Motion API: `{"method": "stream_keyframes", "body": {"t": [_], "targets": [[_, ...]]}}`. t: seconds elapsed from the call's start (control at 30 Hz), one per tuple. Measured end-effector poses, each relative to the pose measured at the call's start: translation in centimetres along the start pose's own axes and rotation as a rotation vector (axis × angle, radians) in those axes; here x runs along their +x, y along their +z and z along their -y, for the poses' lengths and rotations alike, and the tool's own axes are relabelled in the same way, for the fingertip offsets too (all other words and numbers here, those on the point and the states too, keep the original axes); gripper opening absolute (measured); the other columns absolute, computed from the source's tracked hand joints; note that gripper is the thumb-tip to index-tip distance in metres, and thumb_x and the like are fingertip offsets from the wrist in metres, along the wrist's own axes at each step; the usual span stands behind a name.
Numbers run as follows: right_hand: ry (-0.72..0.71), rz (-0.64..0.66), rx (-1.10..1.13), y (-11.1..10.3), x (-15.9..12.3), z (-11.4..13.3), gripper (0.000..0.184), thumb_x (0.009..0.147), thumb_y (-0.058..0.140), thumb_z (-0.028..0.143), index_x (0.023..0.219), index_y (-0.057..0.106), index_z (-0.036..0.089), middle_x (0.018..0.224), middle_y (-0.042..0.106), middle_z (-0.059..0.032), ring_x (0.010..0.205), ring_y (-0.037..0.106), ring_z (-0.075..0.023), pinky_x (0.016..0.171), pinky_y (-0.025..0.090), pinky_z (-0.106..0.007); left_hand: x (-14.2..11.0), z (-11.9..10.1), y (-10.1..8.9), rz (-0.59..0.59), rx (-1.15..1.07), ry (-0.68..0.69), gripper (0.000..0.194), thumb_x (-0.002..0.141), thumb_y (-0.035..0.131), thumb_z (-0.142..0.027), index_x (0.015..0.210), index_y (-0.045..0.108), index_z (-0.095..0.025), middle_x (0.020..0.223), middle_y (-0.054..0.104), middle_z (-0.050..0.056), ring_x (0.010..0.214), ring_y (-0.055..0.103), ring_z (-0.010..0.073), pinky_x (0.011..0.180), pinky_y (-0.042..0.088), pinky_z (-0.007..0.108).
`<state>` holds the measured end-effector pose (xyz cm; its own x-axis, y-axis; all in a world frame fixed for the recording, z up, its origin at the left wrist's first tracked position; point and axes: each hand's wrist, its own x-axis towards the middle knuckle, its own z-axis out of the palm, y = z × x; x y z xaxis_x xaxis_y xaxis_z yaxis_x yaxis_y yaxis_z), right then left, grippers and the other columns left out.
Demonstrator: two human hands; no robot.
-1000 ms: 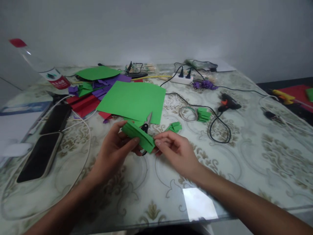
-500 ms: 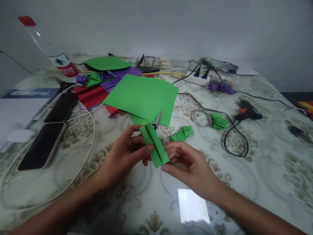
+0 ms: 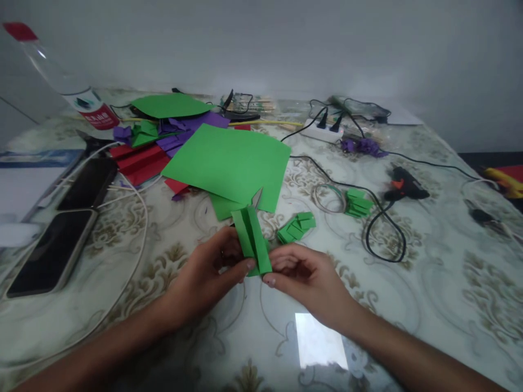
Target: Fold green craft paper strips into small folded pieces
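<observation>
A folded strip of green paper (image 3: 252,239) with lengthwise creases is held above the table between my two hands. My left hand (image 3: 220,264) pinches its left edge, thumb on top and fingers curled behind. At the lower right edge, the thumb and fingers of my right hand (image 3: 306,275) grip the same strip. Just behind the strip lies a pair of scissors (image 3: 257,197), mostly hidden, with a blade tip showing. A bundle of folded green paper (image 3: 296,227) rests beyond my right hand. Large green sheets (image 3: 232,163) lie farther back.
A tape roll (image 3: 329,198) touches or nearly touches another green folded piece (image 3: 358,202). To the right are a black glue gun (image 3: 404,185) and its looped cord. Phones (image 3: 53,250), a white cable and a bottle (image 3: 87,103) stand left. A power strip (image 3: 322,130) sits behind.
The green strip has turned more upright, and its creases are pressed into a deeper fold. The whole scene has shifted slightly left in view.
</observation>
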<state>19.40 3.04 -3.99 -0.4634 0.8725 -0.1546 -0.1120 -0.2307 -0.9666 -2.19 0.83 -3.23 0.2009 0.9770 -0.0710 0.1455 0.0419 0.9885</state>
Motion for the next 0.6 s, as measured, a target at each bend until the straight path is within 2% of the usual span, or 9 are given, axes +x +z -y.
{"method": "stream_keyframes", "body": {"t": [0.17,0.23,0.33,0.4,0.53,0.6], "targets": [[0.043,0.029,0.093,0.1,-0.1,-0.1,0.025,0.075,0.092,0.024,0.094,0.076,0.02,0.086,0.08,-0.001,0.079,0.074,-0.0122,0.077,0.06,-0.025,0.1,-0.2,0.1,-0.015,0.019,0.022,0.013,0.093,0.07,-0.029,0.101,0.063,-0.021,0.085,0.069,0.001,0.077,0.065,0.0165,0.066,0.052,0.027],[0.082,0.036,0.12,0.1,0.0,-0.1,0.024,0.076,0.091,0.024,0.093,0.075,0.019,0.083,0.08,-0.0012,0.075,0.075,-0.0126,0.074,0.062,-0.026,0.1,-0.2,0.2,-0.041,0.023,0.023,0.018,0.093,0.071,-0.028,0.107,0.062,-0.022,0.085,0.068,0.001,0.078,0.066,0.017,0.067,0.054,0.028],[0.131,0.04,0.168,0.0,0.2,0.0,0.023,0.077,0.09,0.025,0.093,0.074,0.019,0.08,0.08,-0.0009,0.069,0.075,-0.0123,0.071,0.063,-0.026,-0.1,-0.3,0.3,-0.171,0.06,0.074,0.036,0.091,0.073,-0.025,0.121,0.053,-0.027,0.092,0.067,0.0,0.082,0.067,0.0167,0.073,0.056,0.029],[0.146,0.027,0.192,0.0,0.2,0.0,0.024,0.076,0.091,0.025,0.092,0.074,0.019,0.081,0.081,-0.0012,0.068,0.076,-0.0124,0.07,0.064,-0.026,-0.2,-0.6,0.3,-0.221,0.165,0.162,0.033,0.093,0.072,-0.022,0.118,0.051,-0.028,0.096,0.065,0.0,0.083,0.066,0.0156,0.075,0.056,0.029],[0.159,0.0,0.207,0.0,0.2,0.1,0.028,0.071,0.095,0.025,0.089,0.075,0.018,0.08,0.082,-0.0016,0.069,0.077,-0.0144,0.07,0.065,-0.028,-0.5,-1.3,-0.1,-0.108,0.461,0.306,0.009,0.095,0.065,-0.018,0.102,0.064,-0.024,0.112,0.06,0.005,0.093,0.063,0.0176,0.079,0.054,0.031],[0.171,-0.005,0.219,0.1,0.2,0.2,0.029,0.069,0.095,0.025,0.088,0.075,0.018,0.079,0.082,-0.0013,0.07,0.077,-0.0146,0.069,0.065,-0.026,-0.6,-1.4,-0.2,-0.088,0.512,0.32,0.016,0.094,0.066,-0.017,0.108,0.066,-0.025,0.122,0.056,0.007,0.102,0.063,0.0197,0.086,0.054,0.034]]}}
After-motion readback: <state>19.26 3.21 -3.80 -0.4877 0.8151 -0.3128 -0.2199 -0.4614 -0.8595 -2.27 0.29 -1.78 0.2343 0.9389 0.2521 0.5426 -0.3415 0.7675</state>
